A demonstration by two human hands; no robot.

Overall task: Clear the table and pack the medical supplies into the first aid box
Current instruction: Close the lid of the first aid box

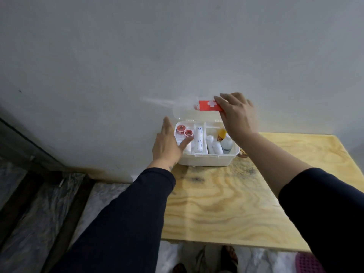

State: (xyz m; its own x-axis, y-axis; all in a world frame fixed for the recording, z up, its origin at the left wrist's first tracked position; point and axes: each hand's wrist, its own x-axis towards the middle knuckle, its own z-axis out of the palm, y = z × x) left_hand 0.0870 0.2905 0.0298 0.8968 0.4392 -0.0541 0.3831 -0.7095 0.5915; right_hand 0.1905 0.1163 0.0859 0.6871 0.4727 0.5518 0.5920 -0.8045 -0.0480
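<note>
— Right hand (237,115), above centre of the frame, is closing its fingers on the red handle (208,106) at the lid (183,107) edge. Why is it holding there?

— Probably because the handle is the top edge of the raised lid. Gripping it there is giving the person the most leverage for swinging the clear lid down over the box (206,160). The lid is standing nearly upright against the wall (118,56), hinged along the far rim.

— And the left hand (167,142)?

— It is lying flat and spread against the left end of the box, thumb reaching over the rim into the left compartment. I judge it is bracing the box so it is not sliding along the tabletop (226,203) when the lid comes over.

— Where are the supplies sitting?

— All inside. Two red-capped pots (184,130) are sitting in the far left compartment, a long bandage roll (199,139) is lying in the narrow middle slot, and white rolls, a yellow-capped bottle (222,134) and a clear bottle (226,144) are standing in the right one.

— Anything left outside?

— Nothing is showing on the wood, though the right forearm is hiding a strip beside the box. Packing is looking finished; shutting is what remains, in my view.

— Any risk?

— The tall bottles may be standing too high for the lid, but I cannot tell from this angle.
</note>
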